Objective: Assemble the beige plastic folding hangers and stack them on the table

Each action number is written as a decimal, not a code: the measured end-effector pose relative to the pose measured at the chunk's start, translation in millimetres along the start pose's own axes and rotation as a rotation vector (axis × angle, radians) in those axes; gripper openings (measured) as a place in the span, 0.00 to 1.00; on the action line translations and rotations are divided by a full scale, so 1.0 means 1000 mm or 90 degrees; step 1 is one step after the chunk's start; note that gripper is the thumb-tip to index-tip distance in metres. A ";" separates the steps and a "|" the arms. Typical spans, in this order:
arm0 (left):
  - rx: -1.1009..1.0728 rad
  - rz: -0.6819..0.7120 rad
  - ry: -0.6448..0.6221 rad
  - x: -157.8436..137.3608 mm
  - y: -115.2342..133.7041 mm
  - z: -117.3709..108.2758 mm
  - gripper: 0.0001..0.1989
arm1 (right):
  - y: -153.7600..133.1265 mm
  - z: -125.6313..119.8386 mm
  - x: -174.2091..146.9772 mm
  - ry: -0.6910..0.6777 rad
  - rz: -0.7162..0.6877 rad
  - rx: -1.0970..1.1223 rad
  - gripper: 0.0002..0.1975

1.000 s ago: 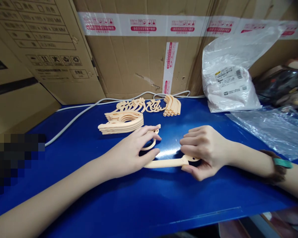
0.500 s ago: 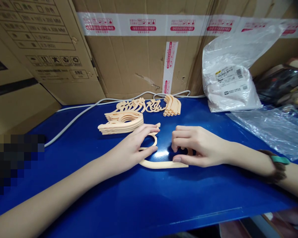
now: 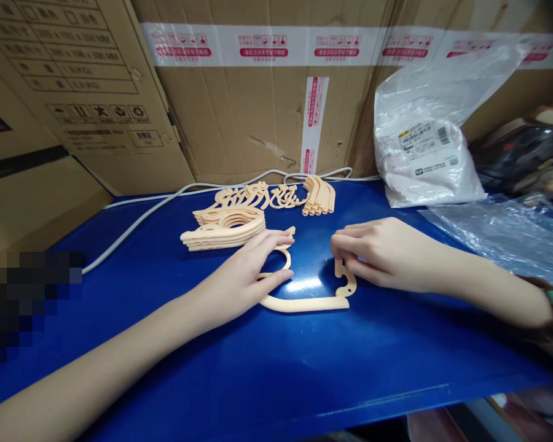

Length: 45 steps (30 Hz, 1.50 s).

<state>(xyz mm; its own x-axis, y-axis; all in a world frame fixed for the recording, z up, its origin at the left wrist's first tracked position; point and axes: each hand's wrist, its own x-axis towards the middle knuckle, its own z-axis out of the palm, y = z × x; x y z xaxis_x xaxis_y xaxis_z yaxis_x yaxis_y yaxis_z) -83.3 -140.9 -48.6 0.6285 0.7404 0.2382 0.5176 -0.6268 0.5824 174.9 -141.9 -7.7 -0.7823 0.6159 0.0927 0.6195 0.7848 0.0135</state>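
A cream plastic hanger piece (image 3: 304, 304) lies on the blue table, with a ring-shaped section and a long curved arm. My left hand (image 3: 253, 267) rests over its left part, thumb and fingers holding it, and hides some of it. My right hand (image 3: 380, 252) pinches the upper end of a small cream hook (image 3: 349, 283). The hook's lower end meets the right tip of the arm; whether they are joined I cannot tell. Just behind my left hand sits a stack of similar cream hanger pieces (image 3: 225, 232).
Small cream hooks (image 3: 242, 195) and a bundle of curved cream arms (image 3: 319, 196) lie at the back. A white cable (image 3: 141, 228) runs behind them. Cardboard boxes (image 3: 239, 110) wall the rear. At right are a white plastic bag (image 3: 428, 159) and clear plastic film (image 3: 502, 236).
My right hand has moved right and slightly up off the arm, turning the hook so that it shows at the arm's tip. My left hand stays in place.
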 end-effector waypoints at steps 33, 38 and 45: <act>0.121 -0.001 -0.033 -0.002 0.000 0.000 0.22 | -0.036 0.013 0.001 0.011 -0.204 0.290 0.11; 0.121 -0.005 -0.036 -0.002 -0.001 0.001 0.21 | -0.030 0.012 0.003 -0.006 -0.189 0.342 0.10; 0.116 0.008 -0.030 -0.002 -0.002 0.001 0.21 | -0.028 0.012 0.005 -0.009 -0.176 0.350 0.13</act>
<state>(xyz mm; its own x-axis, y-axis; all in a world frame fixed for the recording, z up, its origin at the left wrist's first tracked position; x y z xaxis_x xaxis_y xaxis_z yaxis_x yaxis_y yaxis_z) -84.7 -141.3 -50.7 0.6600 0.7224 0.2063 0.6028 -0.6731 0.4283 153.5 -160.0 -19.4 -0.9123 0.3828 0.1456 0.2729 0.8333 -0.4808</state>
